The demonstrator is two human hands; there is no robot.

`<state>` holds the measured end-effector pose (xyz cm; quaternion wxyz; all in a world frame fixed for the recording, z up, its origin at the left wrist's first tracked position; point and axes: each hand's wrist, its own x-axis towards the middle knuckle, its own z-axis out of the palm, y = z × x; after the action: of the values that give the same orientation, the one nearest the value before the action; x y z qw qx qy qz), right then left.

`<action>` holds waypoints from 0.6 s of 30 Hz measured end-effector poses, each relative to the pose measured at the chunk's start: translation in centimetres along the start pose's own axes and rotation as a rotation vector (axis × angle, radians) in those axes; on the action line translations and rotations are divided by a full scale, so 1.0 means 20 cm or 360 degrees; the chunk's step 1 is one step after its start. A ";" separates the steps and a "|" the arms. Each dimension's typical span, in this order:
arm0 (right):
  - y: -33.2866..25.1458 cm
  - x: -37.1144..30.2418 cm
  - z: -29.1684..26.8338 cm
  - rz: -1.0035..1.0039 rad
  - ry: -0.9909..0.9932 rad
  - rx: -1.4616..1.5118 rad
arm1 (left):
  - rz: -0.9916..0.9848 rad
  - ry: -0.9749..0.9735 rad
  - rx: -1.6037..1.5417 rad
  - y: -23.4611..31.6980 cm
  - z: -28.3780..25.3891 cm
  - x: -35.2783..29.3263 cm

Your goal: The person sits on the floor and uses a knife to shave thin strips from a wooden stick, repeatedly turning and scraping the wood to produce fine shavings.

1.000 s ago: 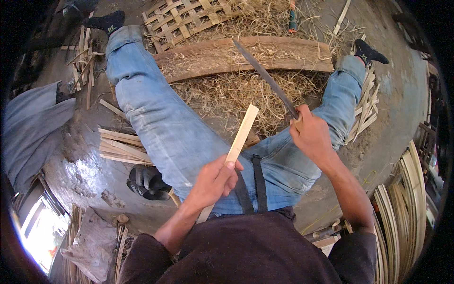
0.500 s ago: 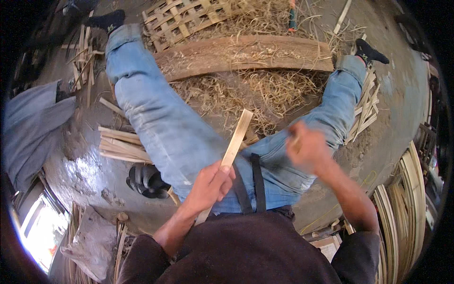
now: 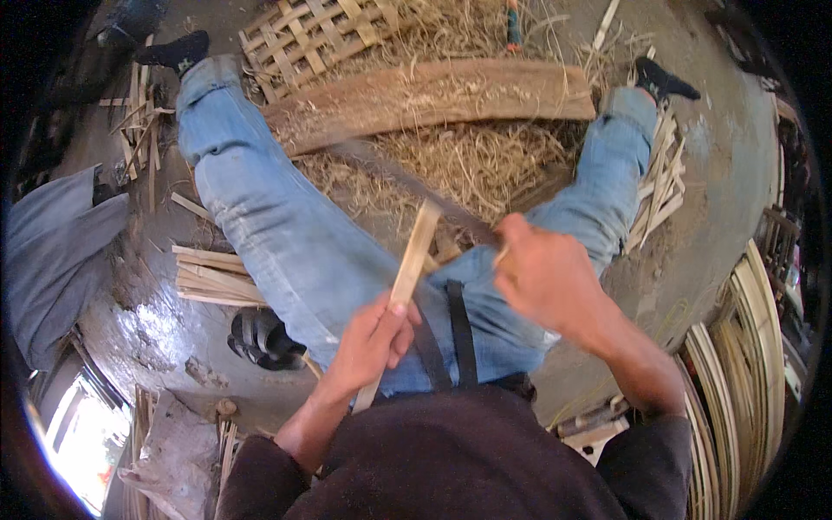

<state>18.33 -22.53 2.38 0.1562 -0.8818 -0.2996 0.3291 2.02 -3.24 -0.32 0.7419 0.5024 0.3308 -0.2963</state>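
Observation:
My left hand (image 3: 374, 342) is closed around a flat, pale bamboo strip (image 3: 414, 256), its thumb lying along the upper face. The strip slants up and away over my lap, with its lower end beside my dark shirt. In my closed right hand (image 3: 555, 282) is a long-bladed knife (image 3: 464, 224), its handle mostly covered by the fingers. Its blade, smeared by motion, points up and left and crosses at the strip's far end. Whether blade and strip touch, I cannot tell.
A thick wooden plank (image 3: 520, 95) lies between my lower legs, among curly shavings (image 3: 485, 165). Beyond it are a woven bamboo panel (image 3: 321, 30) and a green-and-orange handle (image 3: 513, 30). Cut strips (image 3: 217, 276) lie left of my thigh; long strips (image 3: 763, 321) stand at right.
My right hand has moved slightly left, and the knife blade now shows across the strip's far end. My left hand still grips the strip; the whole view has shifted a little.

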 end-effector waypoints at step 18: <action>0.04 0.01 0.11 -0.0176 -0.0077 -0.0209 | 0.0209 0.0153 0.0349 -0.01 0.01 0.00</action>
<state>17.27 -22.84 0.19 0.1088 -0.8640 -0.3725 0.3209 2.01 -3.40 -0.40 0.6836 0.6147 0.2979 -0.2571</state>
